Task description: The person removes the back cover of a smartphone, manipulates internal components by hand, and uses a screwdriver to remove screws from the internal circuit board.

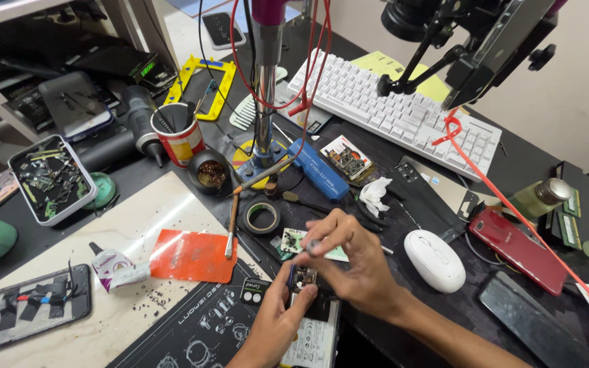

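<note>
One head-worn camera looks steeply down and forward over the tabletop [138,225], close above the hands at the bottom edge, with the keyboard [390,109] farther off up top.

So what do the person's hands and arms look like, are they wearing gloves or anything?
No gloves. Both the left hand and the right hand are bare, with no rings showing. The right forearm is bare too, with no sleeve, watch or band in view. Only a short bare stretch of the left wrist shows at the picture's bottom edge.
</note>
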